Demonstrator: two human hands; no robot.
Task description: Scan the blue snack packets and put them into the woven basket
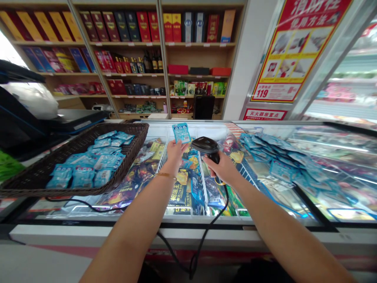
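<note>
My left hand (176, 151) pinches a small light-blue packet (182, 133) by its lower edge and holds it up above the glass-topped freezer. Wrapped round the handle of a black barcode scanner (206, 145) is my right hand (219, 165); the scanner's head points left, close to the packet but apart from it. From the handle a black cable hangs down over the freezer's front edge. To the left, a dark wicker basket (138, 133) holds many similar blue packets (84, 173). A spread pile of blue packets (273, 153) lies on the glass to the right.
Beneath the glass, the freezer (235, 234) contains bagged frozen goods in white wire dividers (203, 188). A dark scale-like machine (79, 120) stands behind the basket. Shelves (123, 44) with boxes and bottles line the back, and a red poster (294, 51) hangs at the right.
</note>
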